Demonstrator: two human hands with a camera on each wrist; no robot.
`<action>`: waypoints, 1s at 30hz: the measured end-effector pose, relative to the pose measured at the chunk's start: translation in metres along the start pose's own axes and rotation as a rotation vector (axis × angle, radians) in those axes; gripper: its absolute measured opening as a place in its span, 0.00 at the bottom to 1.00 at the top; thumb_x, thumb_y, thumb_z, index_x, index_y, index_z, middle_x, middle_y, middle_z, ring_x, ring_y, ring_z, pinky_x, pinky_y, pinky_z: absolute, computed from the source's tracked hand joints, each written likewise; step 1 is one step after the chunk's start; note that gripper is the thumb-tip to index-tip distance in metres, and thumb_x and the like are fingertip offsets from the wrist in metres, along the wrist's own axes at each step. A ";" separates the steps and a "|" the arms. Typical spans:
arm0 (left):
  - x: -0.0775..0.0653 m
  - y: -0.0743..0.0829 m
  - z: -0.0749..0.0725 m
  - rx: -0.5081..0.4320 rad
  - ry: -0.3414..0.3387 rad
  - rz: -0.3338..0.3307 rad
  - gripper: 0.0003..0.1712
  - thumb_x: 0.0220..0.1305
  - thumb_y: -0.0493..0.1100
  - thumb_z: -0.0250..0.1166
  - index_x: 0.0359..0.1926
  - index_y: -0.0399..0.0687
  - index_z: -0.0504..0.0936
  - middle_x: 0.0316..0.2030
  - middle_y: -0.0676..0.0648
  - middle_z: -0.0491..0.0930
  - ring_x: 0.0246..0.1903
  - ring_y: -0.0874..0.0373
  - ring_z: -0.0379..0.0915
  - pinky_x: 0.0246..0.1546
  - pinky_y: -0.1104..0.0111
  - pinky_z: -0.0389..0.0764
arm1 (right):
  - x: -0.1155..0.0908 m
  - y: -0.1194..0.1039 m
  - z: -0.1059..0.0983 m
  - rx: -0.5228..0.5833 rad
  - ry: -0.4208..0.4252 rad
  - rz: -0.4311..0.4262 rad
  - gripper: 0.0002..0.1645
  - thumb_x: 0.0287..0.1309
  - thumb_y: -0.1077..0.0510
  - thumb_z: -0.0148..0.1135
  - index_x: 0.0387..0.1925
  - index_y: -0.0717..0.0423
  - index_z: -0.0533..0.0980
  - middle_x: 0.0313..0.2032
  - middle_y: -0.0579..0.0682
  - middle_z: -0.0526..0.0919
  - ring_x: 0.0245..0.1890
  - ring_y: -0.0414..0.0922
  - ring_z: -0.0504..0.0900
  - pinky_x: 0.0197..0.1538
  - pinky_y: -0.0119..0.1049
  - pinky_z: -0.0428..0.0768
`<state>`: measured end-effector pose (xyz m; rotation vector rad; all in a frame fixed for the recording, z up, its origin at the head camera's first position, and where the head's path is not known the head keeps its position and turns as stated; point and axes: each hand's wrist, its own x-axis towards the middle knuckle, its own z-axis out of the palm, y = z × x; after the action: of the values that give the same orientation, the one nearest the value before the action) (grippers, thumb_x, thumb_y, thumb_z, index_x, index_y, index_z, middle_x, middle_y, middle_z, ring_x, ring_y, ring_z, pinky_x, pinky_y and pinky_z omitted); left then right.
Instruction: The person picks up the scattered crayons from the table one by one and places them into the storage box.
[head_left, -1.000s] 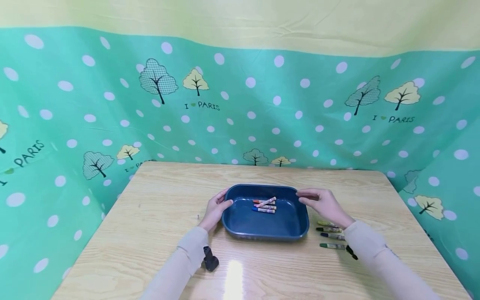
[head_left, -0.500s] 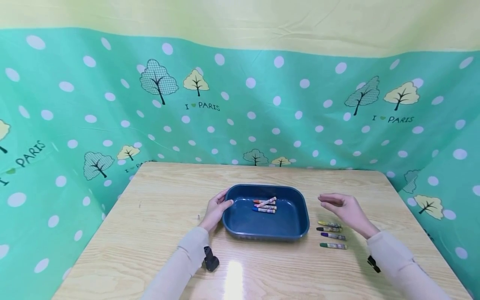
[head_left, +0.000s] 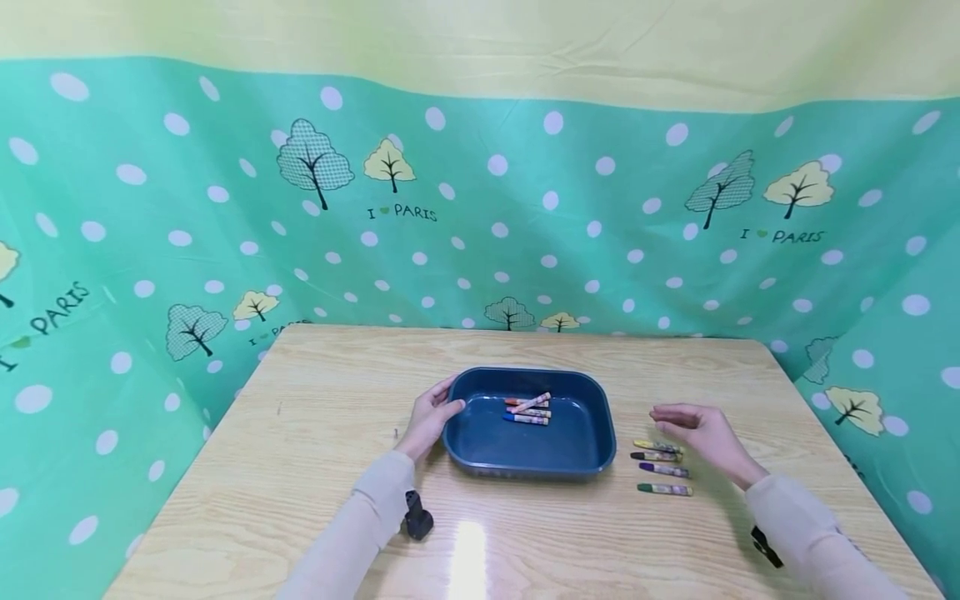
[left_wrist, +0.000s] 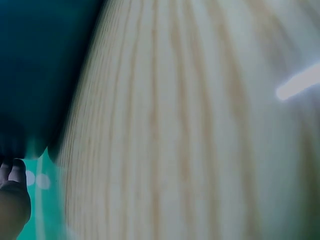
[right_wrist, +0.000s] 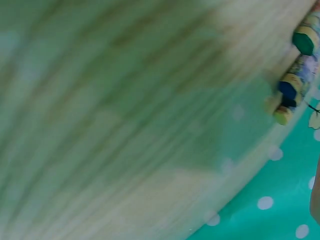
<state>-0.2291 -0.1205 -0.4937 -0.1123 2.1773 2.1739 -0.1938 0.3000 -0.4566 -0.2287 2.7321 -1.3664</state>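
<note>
A dark blue rectangular basin (head_left: 532,458) stands on the table, with several crayons (head_left: 527,419) lying in it, one blue-tipped and one orange-tipped among them. My left hand (head_left: 427,419) grips its left rim, thumb over the edge; in the left wrist view only part of that hand (left_wrist: 13,197) shows beside the basin wall. To the right of the basin, a yellow crayon (head_left: 657,447), a dark one (head_left: 656,457), a purple one (head_left: 664,471) and a green one (head_left: 665,489) lie in a column. My right hand (head_left: 701,432) hovers just beyond them, fingers loosely bent and holding nothing.
The wooden table (head_left: 322,392) reaches back to a green polka-dot curtain (head_left: 420,283). Black devices hang at both wrists, the left one (head_left: 417,517) low over the tabletop. Crayon ends (right_wrist: 304,44) show at the right wrist view's edge.
My right hand has left the basin's right rim and moved rightward and nearer, to beside the loose crayons. The left hand stays on the basin.
</note>
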 end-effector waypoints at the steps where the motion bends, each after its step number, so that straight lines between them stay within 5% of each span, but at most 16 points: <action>1: 0.000 0.000 0.000 0.002 0.002 -0.001 0.29 0.56 0.33 0.60 0.61 0.45 0.69 0.61 0.39 0.68 0.60 0.47 0.65 0.60 0.61 0.69 | 0.000 0.002 0.000 0.005 -0.004 0.005 0.23 0.57 0.54 0.60 0.51 0.63 0.75 0.50 0.59 0.79 0.40 0.22 0.76 0.44 0.19 0.77; 12: 0.000 0.000 0.001 0.023 0.007 0.004 0.30 0.57 0.32 0.58 0.62 0.42 0.67 0.61 0.36 0.66 0.61 0.45 0.63 0.61 0.59 0.67 | -0.004 0.020 0.006 -0.010 -0.050 0.078 0.23 0.55 0.57 0.61 0.51 0.62 0.75 0.50 0.59 0.80 0.44 0.38 0.81 0.47 0.29 0.80; 20: 0.001 -0.001 0.002 0.029 0.014 0.006 0.29 0.57 0.33 0.59 0.62 0.44 0.68 0.60 0.37 0.67 0.60 0.46 0.65 0.60 0.60 0.68 | -0.006 0.033 0.005 0.004 -0.027 0.089 0.23 0.54 0.58 0.62 0.52 0.62 0.74 0.49 0.58 0.80 0.39 0.25 0.78 0.44 0.24 0.79; 30: 0.003 -0.005 0.001 0.024 0.020 0.017 0.29 0.57 0.33 0.59 0.62 0.42 0.68 0.60 0.37 0.69 0.60 0.47 0.65 0.60 0.61 0.69 | -0.003 0.036 0.009 -0.102 -0.019 0.079 0.19 0.53 0.60 0.63 0.48 0.60 0.77 0.46 0.56 0.82 0.46 0.49 0.81 0.47 0.34 0.80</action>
<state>-0.2321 -0.1193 -0.4986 -0.1152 2.2225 2.1648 -0.1927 0.3144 -0.4908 -0.1370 2.7665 -1.2008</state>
